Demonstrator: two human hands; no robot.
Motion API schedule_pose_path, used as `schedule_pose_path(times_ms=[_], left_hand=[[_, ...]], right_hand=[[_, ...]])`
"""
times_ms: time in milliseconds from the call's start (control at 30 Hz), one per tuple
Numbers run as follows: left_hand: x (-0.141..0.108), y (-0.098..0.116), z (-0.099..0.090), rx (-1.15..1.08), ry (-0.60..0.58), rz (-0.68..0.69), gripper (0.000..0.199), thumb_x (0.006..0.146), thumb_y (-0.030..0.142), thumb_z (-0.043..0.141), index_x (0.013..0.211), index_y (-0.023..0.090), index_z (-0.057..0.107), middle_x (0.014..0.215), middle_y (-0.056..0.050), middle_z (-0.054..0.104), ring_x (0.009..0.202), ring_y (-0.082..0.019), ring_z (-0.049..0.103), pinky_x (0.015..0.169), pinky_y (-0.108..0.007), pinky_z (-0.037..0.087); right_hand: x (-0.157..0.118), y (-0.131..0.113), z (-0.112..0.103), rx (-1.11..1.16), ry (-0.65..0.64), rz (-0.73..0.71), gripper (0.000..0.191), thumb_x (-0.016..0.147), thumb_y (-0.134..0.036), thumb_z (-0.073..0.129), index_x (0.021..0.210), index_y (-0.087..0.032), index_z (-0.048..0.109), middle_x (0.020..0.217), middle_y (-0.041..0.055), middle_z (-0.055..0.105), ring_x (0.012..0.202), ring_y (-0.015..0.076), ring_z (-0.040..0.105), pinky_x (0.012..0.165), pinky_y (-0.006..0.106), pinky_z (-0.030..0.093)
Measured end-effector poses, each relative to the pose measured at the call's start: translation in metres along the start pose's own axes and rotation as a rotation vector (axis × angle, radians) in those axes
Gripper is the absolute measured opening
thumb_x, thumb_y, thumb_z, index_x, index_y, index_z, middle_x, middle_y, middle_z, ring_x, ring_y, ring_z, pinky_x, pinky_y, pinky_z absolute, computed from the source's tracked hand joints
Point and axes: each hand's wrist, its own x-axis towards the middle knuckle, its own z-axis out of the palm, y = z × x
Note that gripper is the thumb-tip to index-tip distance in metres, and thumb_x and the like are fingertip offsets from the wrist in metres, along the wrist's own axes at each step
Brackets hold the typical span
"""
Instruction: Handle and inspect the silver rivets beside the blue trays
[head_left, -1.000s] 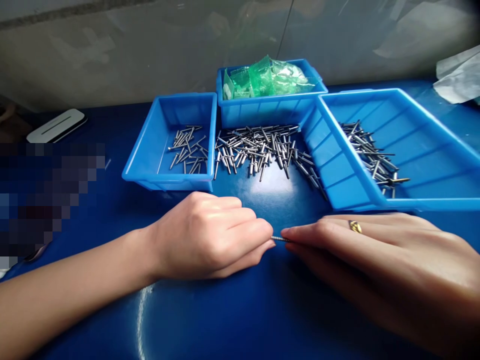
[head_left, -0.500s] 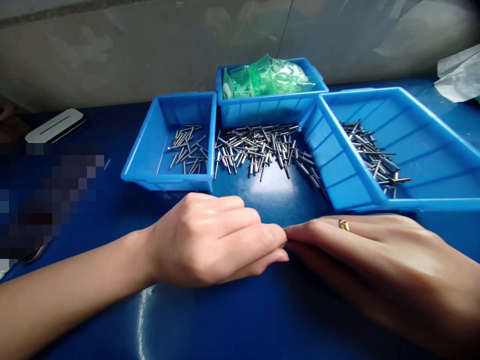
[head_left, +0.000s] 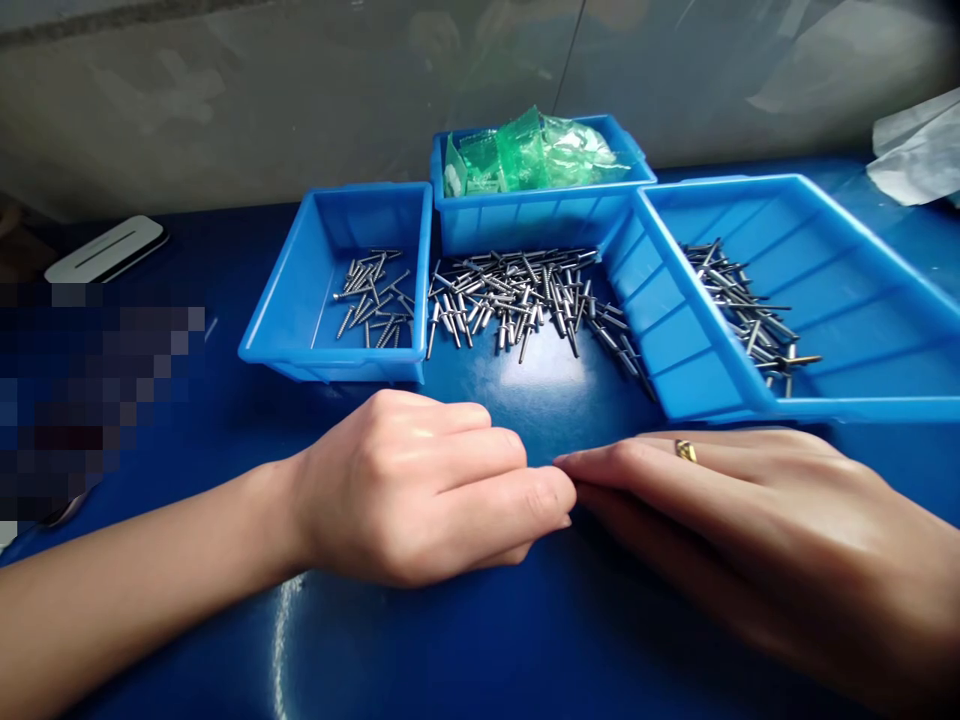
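Observation:
Over the blue table, my left hand is closed, its fingers curled and pressed together. My right hand, with a gold ring on one finger, is also closed, its fingertips pinched against those of my left hand. Whatever lies between the fingertips is hidden. Beyond my hands, a loose pile of metal rivets lies on the table. To its left, a blue bin holds several screws. A larger blue bin on the right contains more rivets.
Behind the pile stands a blue bin with green and clear plastic bags. A white device lies at the back left, and white crumpled paper at the far right. A grey wall rises behind.
My left hand's fingers have rolled slightly downward, and its thumb shows less below the index finger. My right fingertips have shifted slightly left, over the left index fingertip.

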Motion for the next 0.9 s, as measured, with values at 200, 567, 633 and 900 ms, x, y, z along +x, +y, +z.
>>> schedule_pose_path(times_ms=[200,567,633,900], left_hand=[[0.004,0.003,0.0,0.112,-0.007,-0.044,0.035,0.125,0.013,0.067,0.097,0.02,0.086,0.076,0.002,0.077,0.06,-0.016,0.069,0.059,-0.034,0.057],[0.007,-0.001,0.004,0.096,-0.039,-0.006,0.042,0.126,0.008,0.064,0.091,0.017,0.085,0.078,0.001,0.08,0.061,-0.016,0.064,0.059,-0.037,0.051],[0.006,-0.001,0.003,0.101,-0.042,-0.006,0.041,0.126,0.009,0.065,0.092,0.018,0.085,0.078,0.001,0.081,0.062,-0.016,0.064,0.059,-0.037,0.051],[0.004,-0.001,0.004,0.119,-0.019,0.001,0.035,0.127,0.013,0.071,0.096,0.018,0.086,0.079,0.003,0.082,0.062,-0.014,0.066,0.059,-0.034,0.054]], right_hand=[[-0.002,-0.008,-0.008,-0.103,-0.039,0.005,0.041,0.134,-0.015,0.047,0.101,-0.03,0.066,0.092,0.0001,0.086,0.058,0.0175,0.071,0.056,0.037,0.049],[0.0,-0.004,-0.006,-0.105,0.01,-0.014,0.039,0.139,-0.027,0.045,0.103,-0.034,0.057,0.088,-0.0047,0.084,0.054,0.019,0.067,0.051,0.039,0.047],[-0.001,-0.003,-0.007,-0.106,0.013,-0.022,0.037,0.139,-0.027,0.044,0.105,-0.035,0.056,0.088,-0.0048,0.084,0.057,0.0195,0.07,0.052,0.039,0.048],[0.0,-0.002,-0.009,-0.05,-0.012,0.033,0.039,0.138,-0.025,0.047,0.104,-0.034,0.064,0.085,-0.0045,0.08,0.051,0.02,0.061,0.055,0.041,0.049]])
